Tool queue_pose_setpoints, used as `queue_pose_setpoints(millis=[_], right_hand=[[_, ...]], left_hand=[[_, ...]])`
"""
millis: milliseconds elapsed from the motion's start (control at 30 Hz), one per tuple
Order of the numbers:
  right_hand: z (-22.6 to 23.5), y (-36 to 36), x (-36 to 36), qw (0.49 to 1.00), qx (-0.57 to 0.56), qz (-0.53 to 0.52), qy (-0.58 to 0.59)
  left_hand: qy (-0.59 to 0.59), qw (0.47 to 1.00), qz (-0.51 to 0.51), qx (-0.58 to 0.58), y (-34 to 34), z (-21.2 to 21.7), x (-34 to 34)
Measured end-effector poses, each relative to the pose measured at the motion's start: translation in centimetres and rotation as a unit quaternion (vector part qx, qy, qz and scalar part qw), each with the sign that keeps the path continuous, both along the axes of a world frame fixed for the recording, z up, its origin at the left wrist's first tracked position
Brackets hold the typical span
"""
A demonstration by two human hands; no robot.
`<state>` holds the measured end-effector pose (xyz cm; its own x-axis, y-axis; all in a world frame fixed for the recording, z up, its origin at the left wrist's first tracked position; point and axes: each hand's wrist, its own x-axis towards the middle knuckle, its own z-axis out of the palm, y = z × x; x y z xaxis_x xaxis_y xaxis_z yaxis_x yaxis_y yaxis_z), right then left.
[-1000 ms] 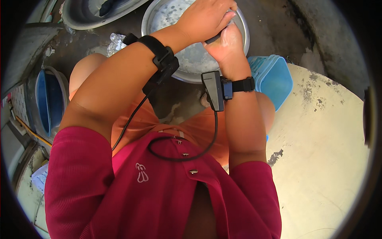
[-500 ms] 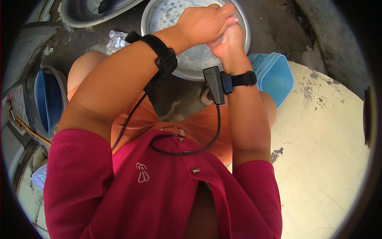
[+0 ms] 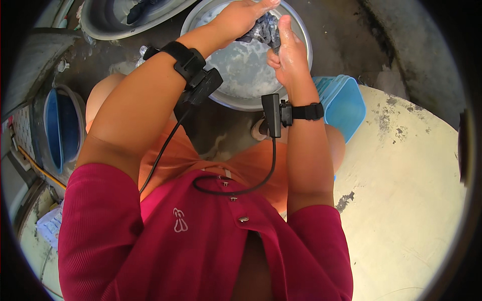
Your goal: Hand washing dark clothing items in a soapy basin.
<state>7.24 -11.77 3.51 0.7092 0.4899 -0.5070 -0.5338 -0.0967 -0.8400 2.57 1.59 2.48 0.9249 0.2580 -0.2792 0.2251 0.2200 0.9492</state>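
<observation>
Dark grey cloth (image 3: 266, 31): bunched between your two hands at the upper middle of the frame, wet-looking, raised above the round metal basin (image 3: 241, 104) and its cloudy, sudsy water (image 3: 238, 70). Left hand (image 3: 240, 19) lies over the cloth's upper left part, one digit stretched rightward at the top edge of the frame; the rest of its fingers are hidden, so their grip cannot be told. Right hand (image 3: 292, 55) has its fingers curled in around the cloth's lower right end, thumb pointing up alongside. Judged step: working the wet cloth by hand over the suds. To do it well, tuck the left fingers properly under the fold before pressing or rubbing; a soapy bunch would likely slip from a loose palm. Rub fold against fold, then turn the bunch so that inner layers get their share. Work over the middle of the water, so that drips and a dropped cloth land inside the rim. Caution: wrist modules (image 3: 203, 88) and a black cable (image 3: 273, 165) hang near the wet work; dip fingers rather than wrists. Note also the blue container (image 3: 346, 108), just beside your right forearm: don't swing that elbow outward.
</observation>
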Motion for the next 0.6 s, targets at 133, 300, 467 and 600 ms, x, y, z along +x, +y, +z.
queue_pose_setpoints(millis=[133,300,467,600], right_hand=[[0.5,-0.9,0.6,0.994,-0.061,-0.016,-0.092],[0.2,-0.5,1.0,0.990,0.049,-0.116,-0.055],[-1.2,-1.2,1.8,0.991,0.067,-0.108,0.036],[-1.3,0.1,0.3,0.969,0.062,-0.159,0.177]], left_hand=[[0.034,0.999,-0.028,0.010,0.6,1.2,-0.7],[0.060,0.998,-0.009,-0.028,1.8,-1.3,-0.8],[-0.053,0.993,-0.026,0.101,-1.7,-0.8,-0.8],[-0.188,0.862,0.007,0.470,-5.8,-1.2,-2.0]])
